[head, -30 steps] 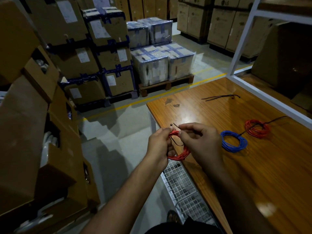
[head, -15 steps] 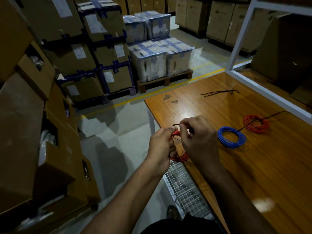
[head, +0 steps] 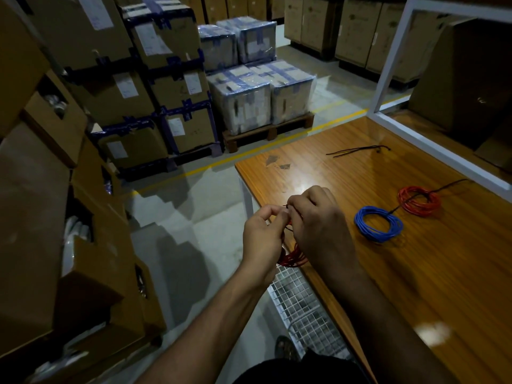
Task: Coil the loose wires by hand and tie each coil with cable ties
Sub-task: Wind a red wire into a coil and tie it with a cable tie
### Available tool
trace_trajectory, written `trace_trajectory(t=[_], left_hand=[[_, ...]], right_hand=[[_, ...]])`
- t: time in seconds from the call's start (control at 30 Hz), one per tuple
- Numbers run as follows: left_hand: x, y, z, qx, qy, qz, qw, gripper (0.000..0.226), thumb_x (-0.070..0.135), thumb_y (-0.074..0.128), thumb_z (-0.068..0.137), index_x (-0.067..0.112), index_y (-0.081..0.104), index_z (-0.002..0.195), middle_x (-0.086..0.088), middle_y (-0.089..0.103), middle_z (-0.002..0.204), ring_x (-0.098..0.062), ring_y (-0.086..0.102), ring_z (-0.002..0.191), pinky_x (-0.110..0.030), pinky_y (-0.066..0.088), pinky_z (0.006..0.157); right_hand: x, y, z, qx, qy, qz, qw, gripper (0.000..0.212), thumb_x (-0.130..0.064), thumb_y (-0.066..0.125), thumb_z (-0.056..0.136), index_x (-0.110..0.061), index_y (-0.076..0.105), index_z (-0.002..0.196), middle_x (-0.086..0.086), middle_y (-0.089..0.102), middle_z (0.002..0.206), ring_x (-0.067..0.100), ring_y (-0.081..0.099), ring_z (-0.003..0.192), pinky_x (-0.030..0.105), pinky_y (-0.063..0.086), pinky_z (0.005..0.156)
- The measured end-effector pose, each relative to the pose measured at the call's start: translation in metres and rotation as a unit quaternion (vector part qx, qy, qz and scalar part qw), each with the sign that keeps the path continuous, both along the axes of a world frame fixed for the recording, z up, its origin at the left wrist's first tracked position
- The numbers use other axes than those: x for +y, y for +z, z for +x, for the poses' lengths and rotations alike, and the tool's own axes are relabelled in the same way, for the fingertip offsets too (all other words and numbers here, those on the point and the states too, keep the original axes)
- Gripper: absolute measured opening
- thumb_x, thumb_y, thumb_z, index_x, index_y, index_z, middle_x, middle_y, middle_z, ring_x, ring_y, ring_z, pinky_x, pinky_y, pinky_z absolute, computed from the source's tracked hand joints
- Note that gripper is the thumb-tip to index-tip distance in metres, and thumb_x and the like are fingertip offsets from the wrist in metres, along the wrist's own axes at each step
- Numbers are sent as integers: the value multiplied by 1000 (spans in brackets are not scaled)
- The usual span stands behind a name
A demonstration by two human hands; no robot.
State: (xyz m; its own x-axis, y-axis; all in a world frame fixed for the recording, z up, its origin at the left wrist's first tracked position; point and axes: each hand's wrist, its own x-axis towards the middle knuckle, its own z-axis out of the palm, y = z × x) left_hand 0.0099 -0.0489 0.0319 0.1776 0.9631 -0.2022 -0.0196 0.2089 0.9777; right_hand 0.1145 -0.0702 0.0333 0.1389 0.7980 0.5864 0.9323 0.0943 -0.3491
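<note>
A small red wire coil point(head: 292, 258) hangs between my hands at the left edge of the wooden table point(head: 415, 273). My left hand point(head: 263, 236) grips the coil's top. My right hand point(head: 318, 225) pinches a thin black cable tie at the coil; only the tie's tip shows by my fingertips. A blue wire coil point(head: 378, 223) lies on the table to the right. Beyond it lies a second red wire coil point(head: 419, 200) with a black cable tie tail sticking out. Loose black cable ties point(head: 357, 151) lie farther back.
A white shelf frame point(head: 388, 79) borders the table's far right side. A white wire-mesh basket point(head: 302, 309) hangs below the table's edge. Stacked cardboard boxes point(head: 110, 106) fill the left, and wrapped boxes stand on a pallet point(head: 266, 131) across the aisle.
My hands have closed together over the top of the red coil. The right hand now covers most of the tie and coil, leaving only the coil's lower loop visible.
</note>
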Motion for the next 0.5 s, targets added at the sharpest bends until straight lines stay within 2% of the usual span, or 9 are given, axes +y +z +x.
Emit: trace_trajectory(t=[0.07,0.13,0.23,0.27,0.37,0.43,0.5], left_hand=[[1,-1,-1,8,10,16,1000,19,19,58,99,14,66,84,13,51,48,-2,45,43,-14,35,43],[4,-4,-4,24,23,29,999,17,20,59,98,14,68,85,11,57,57,-5,51,51,-15,38,47],[9,-4,-7,44,31,49,997,16,21,60,98,12,70,90,1,70,82,-1,62,68,-9,44,53],[9,-4,-8,45,25,60,997,15,21,60,98,11,70,91,2,70,81,2,62,66,-7,43,52],[4,-2,-9,43,-5,95,995,15,18,60,99,9,69,91,11,59,58,1,51,45,-11,38,45],[4,-1,-10,35,-12,83,996,15,19,59,99,10,69,92,9,60,59,1,52,47,-12,40,46],[5,-2,-12,15,-14,38,999,16,21,58,100,12,70,93,10,55,54,-2,48,44,-15,37,43]], right_hand=[[-1,1,1,29,6,-13,999,9,-13,70,87,-7,71,94,8,60,87,22,57,81,35,51,64],[-6,4,3,71,5,-13,997,18,-19,73,86,-10,73,102,3,64,89,15,59,75,26,49,63],[-11,8,4,92,3,12,996,7,-17,74,86,-13,74,91,0,65,81,6,52,62,17,42,58],[-11,8,3,92,1,15,996,3,-15,74,86,-13,74,87,0,65,79,5,50,61,15,40,57],[-4,7,0,112,5,10,994,3,-13,75,83,-14,74,81,-3,65,74,2,51,60,6,35,56],[-1,7,3,196,4,-10,981,5,-20,75,83,-18,76,79,-8,67,71,1,58,61,6,40,58],[2,8,9,346,10,-96,933,18,-37,73,86,-21,76,77,-7,70,70,3,62,63,20,49,58]])
